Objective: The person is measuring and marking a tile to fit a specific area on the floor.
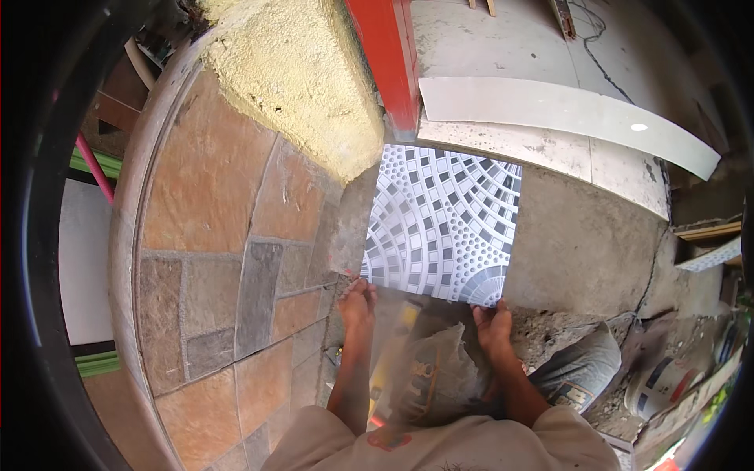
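A square floor tile [442, 224] with a grey, white and black mosaic pattern lies in front of me over the bare concrete. My left hand [358, 303] grips its near left corner, fingers closed at the edge. At the near right corner, my right hand [494, 325] holds the tile the same way. The tile's far edge is close to the foot of a red post [402, 94]. Whether the tile rests flat or is slightly raised, I cannot tell. Between my forearms is a long yellow tool [393, 353], partly blurred.
A rough yellow wall base [294, 86] stands at the far left of the tile. Brown and grey stone-look tiles [208, 180] cover the left side. A curved white strip [565, 110] lies beyond the concrete floor [581, 235]. A white bucket [656, 385] sits at the lower right.
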Demonstrator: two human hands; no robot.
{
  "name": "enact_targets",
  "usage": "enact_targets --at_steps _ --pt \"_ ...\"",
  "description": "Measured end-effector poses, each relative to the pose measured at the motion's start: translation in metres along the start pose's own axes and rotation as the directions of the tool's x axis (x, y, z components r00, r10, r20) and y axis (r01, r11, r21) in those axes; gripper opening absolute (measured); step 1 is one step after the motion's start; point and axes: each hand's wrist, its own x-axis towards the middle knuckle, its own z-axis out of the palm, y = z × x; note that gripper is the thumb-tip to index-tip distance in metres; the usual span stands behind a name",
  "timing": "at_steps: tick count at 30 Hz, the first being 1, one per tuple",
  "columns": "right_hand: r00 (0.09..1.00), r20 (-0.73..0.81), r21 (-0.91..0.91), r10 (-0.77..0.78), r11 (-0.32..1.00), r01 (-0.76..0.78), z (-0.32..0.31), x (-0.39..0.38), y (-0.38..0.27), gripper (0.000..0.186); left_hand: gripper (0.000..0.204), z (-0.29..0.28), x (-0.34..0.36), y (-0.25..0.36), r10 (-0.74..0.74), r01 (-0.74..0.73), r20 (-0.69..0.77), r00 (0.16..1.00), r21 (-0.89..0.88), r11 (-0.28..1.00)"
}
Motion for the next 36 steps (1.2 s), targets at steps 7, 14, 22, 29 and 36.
enact_targets --at_steps 7,14,22,29,36 --pt "0.996 -0.08 -0.081 0.042 0.996 -0.048 0.011 0.006 -0.028 0.032 0.006 0.02 0.003 -0.019 0.133 -0.138 0.076 0.988 0.062 0.989" --pt "0.997 -0.07 -0.078 0.013 0.997 -0.018 0.008 0.01 -0.019 0.033 0.006 0.021 -0.004 -0.016 0.183 -0.185 0.041 0.982 0.07 0.98" --pt "1.0 -0.002 -0.068 -0.028 0.997 0.028 0.007 -0.008 0.03 0.033 0.023 -0.036 0.005 0.005 0.165 -0.141 0.175 0.971 -0.144 0.979" --pt "0.984 0.161 -0.273 -0.076 0.955 0.119 0.012 -0.02 0.063 0.034 0.046 -0.065 0.028 -0.007 0.165 -0.1 0.189 0.968 -0.312 0.945" --pt "0.99 0.023 -0.203 -0.142 0.969 0.144 0.013 -0.021 0.084 0.031 0.046 -0.086 0.051 -0.006 0.117 -0.049 0.251 0.961 -0.263 0.964"
